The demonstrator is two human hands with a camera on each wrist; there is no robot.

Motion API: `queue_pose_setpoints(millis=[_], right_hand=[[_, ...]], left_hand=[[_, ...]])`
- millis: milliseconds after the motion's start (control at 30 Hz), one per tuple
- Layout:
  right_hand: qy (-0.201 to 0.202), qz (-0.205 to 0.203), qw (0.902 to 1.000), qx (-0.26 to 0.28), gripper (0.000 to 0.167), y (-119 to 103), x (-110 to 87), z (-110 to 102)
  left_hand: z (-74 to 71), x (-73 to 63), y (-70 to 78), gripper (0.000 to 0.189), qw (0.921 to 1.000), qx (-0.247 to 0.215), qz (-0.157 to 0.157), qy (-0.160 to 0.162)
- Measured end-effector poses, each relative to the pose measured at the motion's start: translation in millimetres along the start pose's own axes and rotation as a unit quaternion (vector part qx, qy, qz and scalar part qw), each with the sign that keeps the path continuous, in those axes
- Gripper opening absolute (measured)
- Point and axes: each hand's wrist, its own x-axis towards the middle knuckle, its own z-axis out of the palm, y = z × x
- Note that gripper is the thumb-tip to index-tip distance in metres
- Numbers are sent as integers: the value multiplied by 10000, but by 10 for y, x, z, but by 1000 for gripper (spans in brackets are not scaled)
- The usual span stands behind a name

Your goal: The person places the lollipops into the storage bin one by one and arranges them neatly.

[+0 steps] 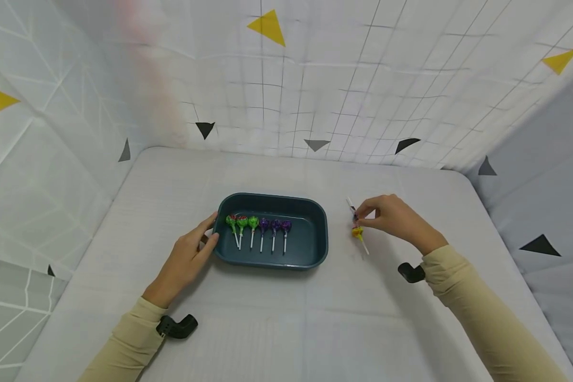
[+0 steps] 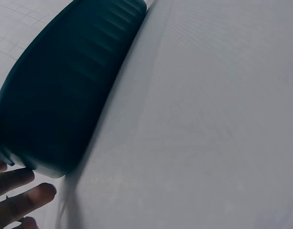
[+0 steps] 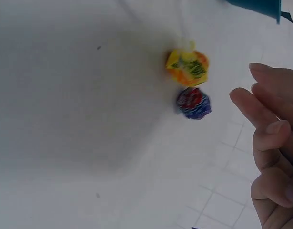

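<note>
A dark teal tray point(image 1: 305, 254) holds a row of wrapped lollipops, green ones point(image 1: 253, 222) on the left and purple ones point(image 1: 275, 225) beside them. My left hand point(image 1: 183, 260) rests against the tray's left end with extended fingers; in the left wrist view the fingers point(image 2: 22, 202) lie by the outer wall. On the table right of the tray, a yellow lollipop point(image 3: 188, 67) lies head to head with a blue-and-red one point(image 3: 194, 103). My right hand point(image 1: 393, 220) hovers over this pair, thumb and fingertips beside the blue-and-red lollipop, a gap showing in the right wrist view.
A white cloth covers the table point(image 1: 267, 318). Pale patterned fabric walls point(image 1: 339, 79) stand along the back and sides. A black wrist camera point(image 1: 176, 326) is strapped at the left sleeve, another black camera point(image 1: 411, 272) at the right.
</note>
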Motion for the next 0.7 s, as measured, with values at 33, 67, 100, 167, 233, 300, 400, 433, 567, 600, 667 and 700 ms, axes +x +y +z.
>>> queue_pose_setpoints(millis=[33, 67, 100, 167, 233, 300, 400, 433, 567, 600, 667, 700], right_hand=[[-14, 32, 10000, -20, 20, 27, 2, 11], [-22, 66, 10000, -38, 20, 54, 3, 20], [-30, 91, 9999, -63, 20, 83, 7, 31], [-25, 128, 9998, -124, 21, 137, 15, 53], [-9, 162, 9997, -191, 23, 181, 26, 77], [8, 171, 9996, -237, 25, 219, 45, 107], [14, 151, 9995, -276, 27, 254, 81, 155], [13, 130, 9995, -281, 27, 262, 95, 171], [1, -11, 9992, -393, 26, 277, 146, 224], [1, -47, 9991, -425, 26, 276, 155, 233], [12, -90, 9987, -492, 25, 265, 166, 243], [19, -108, 9986, -515, 25, 259, 171, 247]], left_hand=[[0, 0, -1, 53, 10000, -5, 4, -3], [-1, 2, -1, 53, 10000, -11, 1, -5], [-3, 2, 0, 53, 10000, -18, 0, -2], [-5, 1, 0, 53, 10000, -19, 1, -1], [-5, 0, -3, 53, 10000, -19, 9, 9], [-6, -1, -7, 53, 10000, -6, 9, 20], [-4, -1, -14, 53, 10000, -4, 25, 21], [-3, -1, -14, 53, 10000, -3, 29, 22], [-4, -1, -15, 53, 10000, -34, 26, 11], [-4, -1, -15, 53, 10000, -33, 26, 14], [-2, 0, -17, 53, 10000, -31, 22, 15], [-2, 1, -18, 53, 10000, -30, 24, 18]])
